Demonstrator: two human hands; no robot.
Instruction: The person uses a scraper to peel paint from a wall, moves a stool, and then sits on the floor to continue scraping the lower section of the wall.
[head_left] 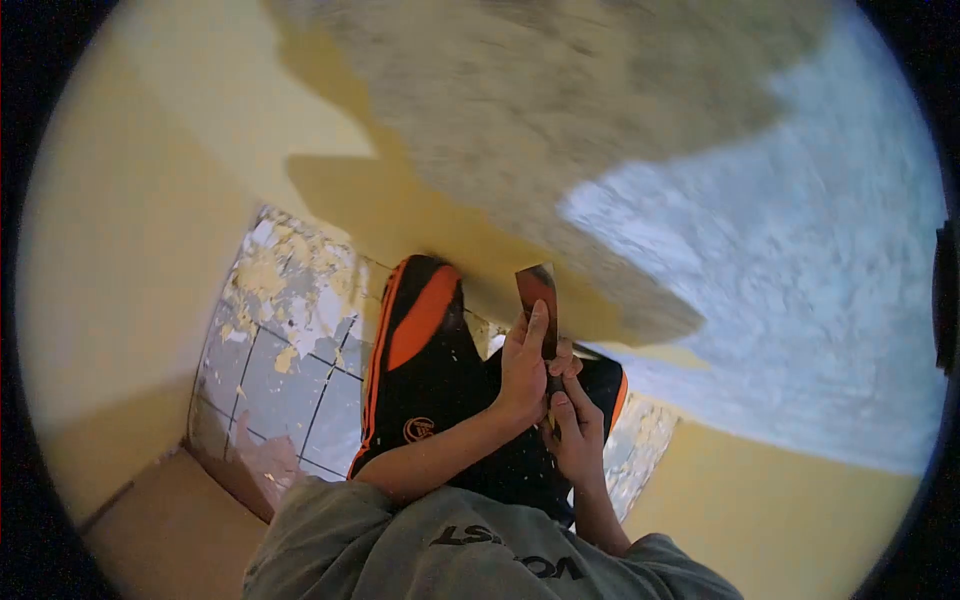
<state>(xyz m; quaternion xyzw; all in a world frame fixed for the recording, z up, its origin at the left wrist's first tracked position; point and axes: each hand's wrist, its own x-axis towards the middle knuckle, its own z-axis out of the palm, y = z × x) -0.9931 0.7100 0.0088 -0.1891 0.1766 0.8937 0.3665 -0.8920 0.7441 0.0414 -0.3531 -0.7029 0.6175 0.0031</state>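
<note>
In the head view, a scraper [538, 285] with a flat metal blade and a dark handle is held in front of my body, blade pointing toward the wall. My left hand [524, 365] is against it, with a finger stretched along the blade and the others bent at its side. Around the handle, below and to the right, my right hand [577, 420] is closed, its thumb lying on top. The blade's tip is close to the lower part of the wall [480, 235], where yellow paint borders a bare grey-brown patch.
Paint flakes [285, 260] litter the tiled floor [290, 375] at the left. A yellow wall [130, 260] stands on the left, with a brown surface [180, 530] below it. My bent legs in black-and-orange trousers [440, 390] are beneath my hands.
</note>
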